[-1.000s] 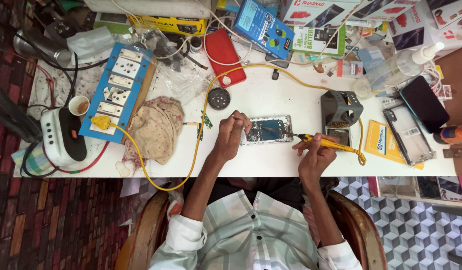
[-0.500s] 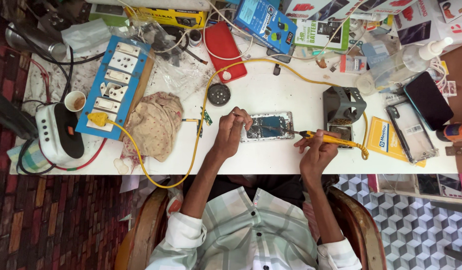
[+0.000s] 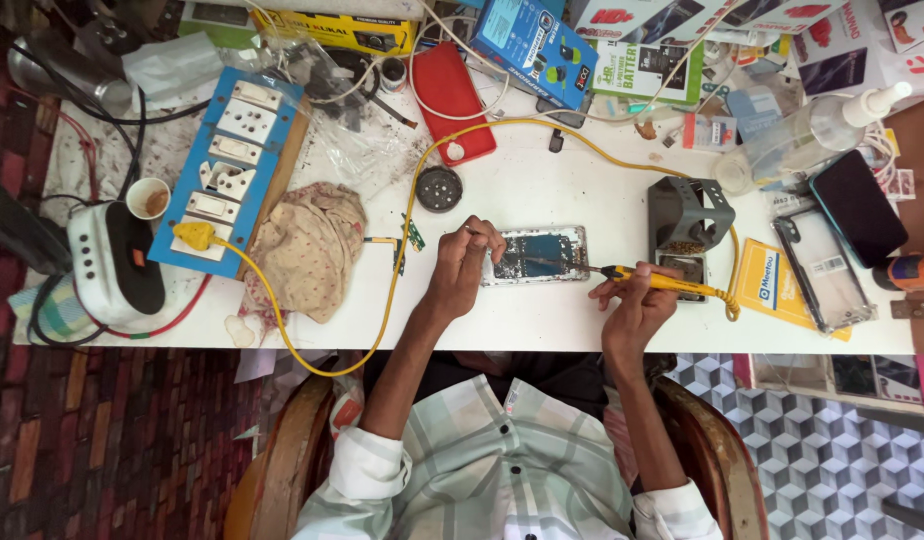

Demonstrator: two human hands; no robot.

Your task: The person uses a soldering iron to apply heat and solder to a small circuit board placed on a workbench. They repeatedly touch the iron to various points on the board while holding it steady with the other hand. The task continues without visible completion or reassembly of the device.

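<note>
White and crowded, the long workbench (image 3: 542, 320) runs across the overhead view above a dark red patterned floor, with the seated person in a pale checked shirt (image 3: 502, 470) leaning in from below. Near the front edge of the bench lies an opened mobile phone with its back removed, silver-framed with a blue interior (image 3: 537, 255). The left hand (image 3: 462, 265) rests on the phone's left end, fingers curled together around something thin that is too small to make out. The right hand (image 3: 632, 300) is clamped on the yellow handle of a slim soldering iron (image 3: 652, 281), whose dark tip points left and reaches over the phone's right end. That iron's yellow cable (image 3: 402, 230) loops across the bench to a yellow plug in a blue switchboard with white sockets (image 3: 227, 175). Just beside the right hand stands a grey metal soldering-iron stand (image 3: 687, 215). A crumpled beige cloth (image 3: 307, 250) lies well left of the phone, a small round black disc (image 3: 439, 188) sits above the left hand, and a red phone cover (image 3: 452, 100) lies farther back among boxes.
</note>
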